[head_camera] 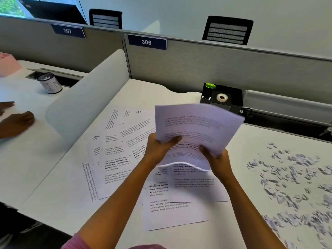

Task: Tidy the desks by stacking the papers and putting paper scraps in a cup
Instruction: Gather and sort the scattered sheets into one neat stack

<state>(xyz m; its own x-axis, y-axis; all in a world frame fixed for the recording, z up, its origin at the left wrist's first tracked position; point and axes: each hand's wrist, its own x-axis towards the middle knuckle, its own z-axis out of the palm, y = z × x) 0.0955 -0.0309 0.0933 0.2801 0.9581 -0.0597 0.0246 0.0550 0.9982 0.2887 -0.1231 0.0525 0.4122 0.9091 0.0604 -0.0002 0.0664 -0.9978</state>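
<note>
Centre of frame: both hands hold a sheaf of papers (194,130) lifted off the desk (59,203). Left hand (158,150) grips the sheaf's lower left edge, thumb across the printed face. Right hand (217,160) grips the lower right edge, fingers curled round it. The sheets are blurred and bow upward and away, so the top edge flops.

Loose sheets (124,151) lie overlapped and skewed on the desk, centre left and lower centre, under and beside the arms. Paper scraps (291,177) are scattered over the right side of the frame, well apart from the sheets. A cup (50,83) stands upper left on the neighbouring desk, beyond a white divider (86,97). Another person's hand (18,123) rests on that desk at the left edge. A black organiser with a tape roll (222,97) sits upper right of centre.

Handling, as I judge it: sheets are light, limp and slick against each other, so they slide out of square. Best held by both side edges and tapped on the desk to align. The scraps look tiny and featherweight, likely easier swept into a pile than pinched singly. The cup would have to come across the divider.
</note>
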